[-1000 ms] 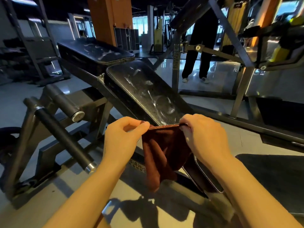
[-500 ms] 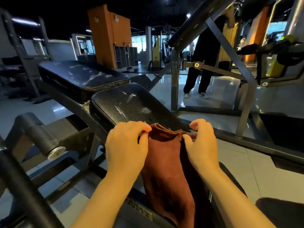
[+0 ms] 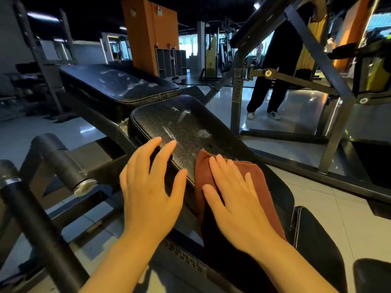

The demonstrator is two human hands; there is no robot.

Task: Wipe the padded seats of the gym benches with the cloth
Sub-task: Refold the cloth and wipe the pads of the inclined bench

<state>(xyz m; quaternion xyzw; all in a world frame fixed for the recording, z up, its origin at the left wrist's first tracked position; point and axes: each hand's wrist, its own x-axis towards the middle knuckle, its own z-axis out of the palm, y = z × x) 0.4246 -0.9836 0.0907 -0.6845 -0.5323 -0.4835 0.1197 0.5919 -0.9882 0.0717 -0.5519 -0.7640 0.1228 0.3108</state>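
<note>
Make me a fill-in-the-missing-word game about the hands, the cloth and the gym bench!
1. The flat right hand presses a cloth whose colour is reddish-____.
2. The cloth lies on the near end of the black textured padded seat, under the ____ hand.
3. The left hand, fingers spread, holds ____.
4. A second long black padded bench cushion lies ____ the seat, farther from the camera.

Missing words: brown; right; nothing; behind
</note>
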